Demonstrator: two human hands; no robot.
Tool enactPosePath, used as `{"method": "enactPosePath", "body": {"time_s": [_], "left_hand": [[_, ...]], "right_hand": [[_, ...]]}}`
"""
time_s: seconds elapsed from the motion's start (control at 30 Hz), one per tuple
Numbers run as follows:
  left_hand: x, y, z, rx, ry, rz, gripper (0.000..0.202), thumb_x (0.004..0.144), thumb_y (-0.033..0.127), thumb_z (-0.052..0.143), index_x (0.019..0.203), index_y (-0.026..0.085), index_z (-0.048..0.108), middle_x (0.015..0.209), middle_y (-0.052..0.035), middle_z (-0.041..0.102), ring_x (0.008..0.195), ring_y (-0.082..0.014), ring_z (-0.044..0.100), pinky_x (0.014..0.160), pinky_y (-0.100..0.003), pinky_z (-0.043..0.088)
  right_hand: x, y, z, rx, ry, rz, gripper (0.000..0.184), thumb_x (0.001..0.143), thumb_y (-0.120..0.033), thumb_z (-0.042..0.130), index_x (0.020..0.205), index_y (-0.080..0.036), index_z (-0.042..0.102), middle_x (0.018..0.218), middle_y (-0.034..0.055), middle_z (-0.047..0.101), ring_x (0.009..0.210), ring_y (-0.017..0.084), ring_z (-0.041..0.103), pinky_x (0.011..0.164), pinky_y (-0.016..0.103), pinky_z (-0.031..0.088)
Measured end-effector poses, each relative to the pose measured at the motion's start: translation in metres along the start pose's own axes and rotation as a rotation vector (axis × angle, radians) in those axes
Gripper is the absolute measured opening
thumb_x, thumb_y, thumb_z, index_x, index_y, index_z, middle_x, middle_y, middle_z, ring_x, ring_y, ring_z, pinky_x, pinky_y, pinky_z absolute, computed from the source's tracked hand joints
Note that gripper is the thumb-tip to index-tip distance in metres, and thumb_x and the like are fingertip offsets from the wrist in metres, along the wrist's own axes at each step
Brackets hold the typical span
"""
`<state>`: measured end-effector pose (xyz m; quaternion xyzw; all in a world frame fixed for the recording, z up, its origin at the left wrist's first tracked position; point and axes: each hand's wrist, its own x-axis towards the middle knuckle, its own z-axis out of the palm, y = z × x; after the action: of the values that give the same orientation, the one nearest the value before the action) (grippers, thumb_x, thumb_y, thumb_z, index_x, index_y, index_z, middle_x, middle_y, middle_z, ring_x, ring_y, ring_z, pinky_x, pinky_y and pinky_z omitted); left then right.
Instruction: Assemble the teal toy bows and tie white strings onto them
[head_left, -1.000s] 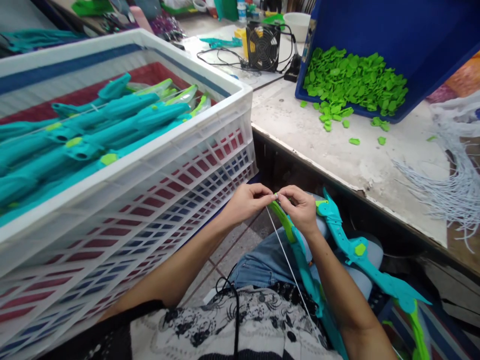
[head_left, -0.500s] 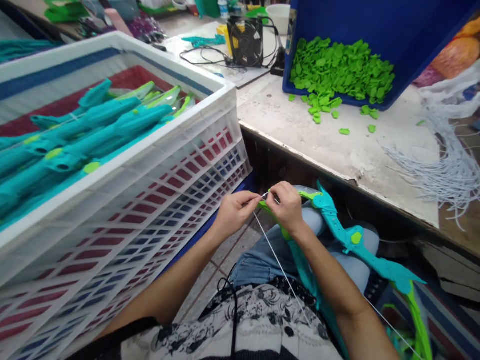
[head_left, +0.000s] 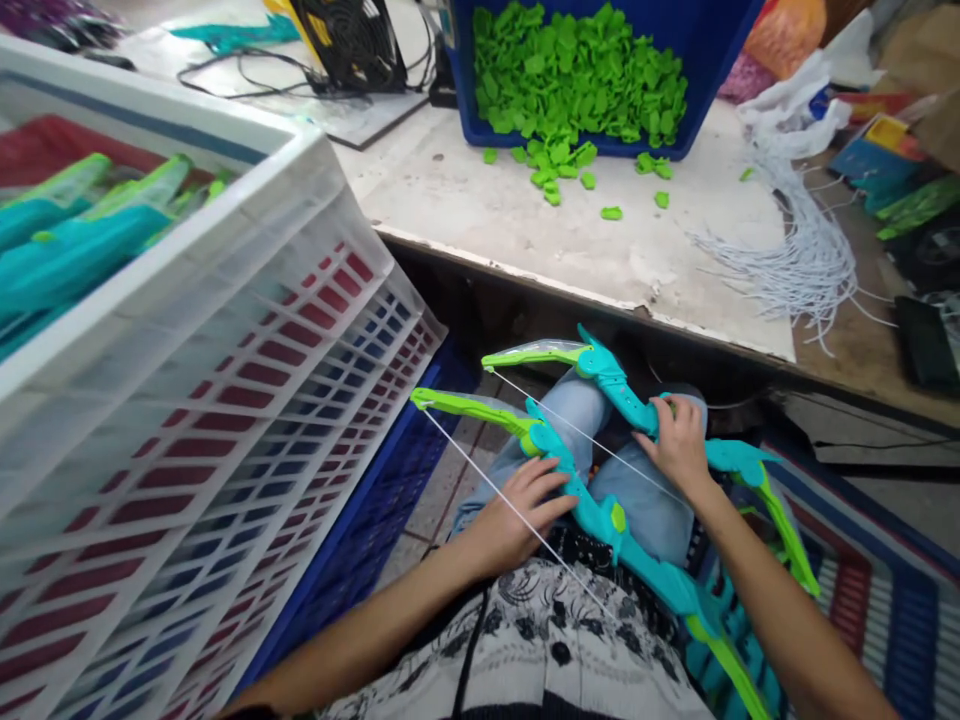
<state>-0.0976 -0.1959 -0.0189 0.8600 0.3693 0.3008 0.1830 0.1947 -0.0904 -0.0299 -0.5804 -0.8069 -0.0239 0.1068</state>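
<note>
Two teal and green toy bows lie across my lap. My left hand (head_left: 517, 512) rests with fingers spread on the nearer bow (head_left: 592, 500), under its white string (head_left: 480, 470). My right hand (head_left: 679, 445) is closed round the middle grip of the farther bow (head_left: 615, 380), whose own string runs from its green tip toward that hand.
A white slatted crate (head_left: 225, 330) holding more teal bows stands at my left. Ahead is a worn worktop (head_left: 585, 250) with a blue bin (head_left: 697, 40) spilling small green plastic parts, a bundle of white strings (head_left: 795, 250) at the right, and a black fan (head_left: 352, 40) with cables.
Both hands left the bow tip where they pinched the string. The left now lies on the nearer bow, the right grips the farther bow. My view tilted down and right.
</note>
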Motion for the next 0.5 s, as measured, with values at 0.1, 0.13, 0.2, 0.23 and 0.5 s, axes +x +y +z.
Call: {"method": "enactPosePath", "body": {"time_s": [0.1,0.13,0.2,0.23,0.5], "left_hand": [[0.036,-0.005,0.028,0.199,-0.130,0.151,0.025,0.091,0.014,0.044,0.108,0.019,0.062,0.110,-0.0113,0.064,0.114,-0.0253,0.054,0.102,-0.048,0.039],[0.045,-0.007,0.031,0.241,-0.179,0.158,0.023,0.092,0.015,0.043,0.104,0.019,0.062,0.102,-0.0103,0.065,0.105,-0.0233,0.057,0.098,-0.046,0.041],[0.061,-0.009,0.028,0.283,-0.295,0.153,0.019,0.092,0.023,0.046,0.099,0.018,0.062,0.089,-0.0089,0.063,0.090,-0.0220,0.058,0.087,-0.041,0.046],[0.068,-0.009,0.023,0.292,-0.346,0.142,0.019,0.090,0.028,0.049,0.101,0.017,0.062,0.087,-0.0089,0.061,0.087,-0.0227,0.057,0.081,-0.040,0.046],[0.128,-0.029,-0.015,0.340,-0.489,-0.060,0.064,0.076,0.037,0.060,0.137,0.020,0.047,0.115,-0.0156,0.052,0.101,-0.0319,0.051,0.079,-0.043,0.044]], "right_hand": [[0.011,0.005,-0.007,0.133,-0.083,0.047,0.042,0.077,-0.023,0.056,0.118,-0.014,0.057,0.116,0.0181,0.056,0.105,0.033,0.051,0.091,0.046,0.043],[0.018,0.010,-0.014,0.207,-0.144,0.065,0.042,0.076,-0.022,0.055,0.117,-0.015,0.058,0.113,0.0155,0.059,0.102,0.031,0.054,0.091,0.043,0.044],[0.031,0.023,-0.029,0.392,-0.317,0.086,0.042,0.074,-0.025,0.055,0.115,-0.018,0.060,0.105,0.0101,0.064,0.095,0.027,0.059,0.086,0.038,0.046],[0.037,0.030,-0.037,0.500,-0.432,0.079,0.041,0.073,-0.027,0.057,0.113,-0.018,0.061,0.102,0.0078,0.066,0.092,0.025,0.060,0.084,0.035,0.047],[0.080,0.029,-0.033,1.015,-1.303,0.230,0.062,0.063,-0.060,0.074,0.108,-0.018,0.065,0.084,0.0018,0.070,0.064,0.013,0.062,0.056,0.022,0.048]]}}
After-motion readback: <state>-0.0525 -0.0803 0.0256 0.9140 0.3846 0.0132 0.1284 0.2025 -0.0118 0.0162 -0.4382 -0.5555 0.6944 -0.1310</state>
